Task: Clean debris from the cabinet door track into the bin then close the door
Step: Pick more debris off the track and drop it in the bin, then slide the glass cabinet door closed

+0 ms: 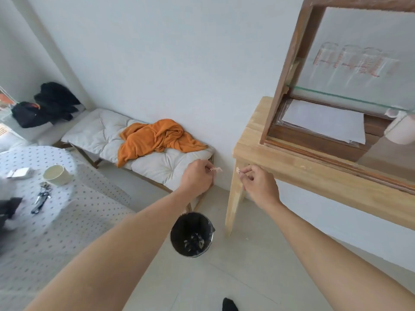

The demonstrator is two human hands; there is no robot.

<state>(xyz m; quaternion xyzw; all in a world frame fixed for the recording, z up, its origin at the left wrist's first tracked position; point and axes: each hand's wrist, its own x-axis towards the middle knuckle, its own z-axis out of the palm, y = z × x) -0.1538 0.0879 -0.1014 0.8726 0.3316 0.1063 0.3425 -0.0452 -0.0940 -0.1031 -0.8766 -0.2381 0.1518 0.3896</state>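
An orange cloth [155, 136] was left crumpled on a white tufted bench cushion [143, 151] set against the wall. Dark clothing [48, 104] was heaped further left. On a dotted tablecloth [67, 221], a cream bowl [56, 175] was placed, with keys [41, 198] laid just beside it.

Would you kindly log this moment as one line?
left hand: pinching debris | right hand: pinching debris | bin: below | cabinet door: open

Two bare forearms, no sleeves in view, no watch, rings or bands. Left hand [197, 176] and right hand [260, 185] ungloved, nails short. Dark sock [229, 304] over one foot at the bottom edge.
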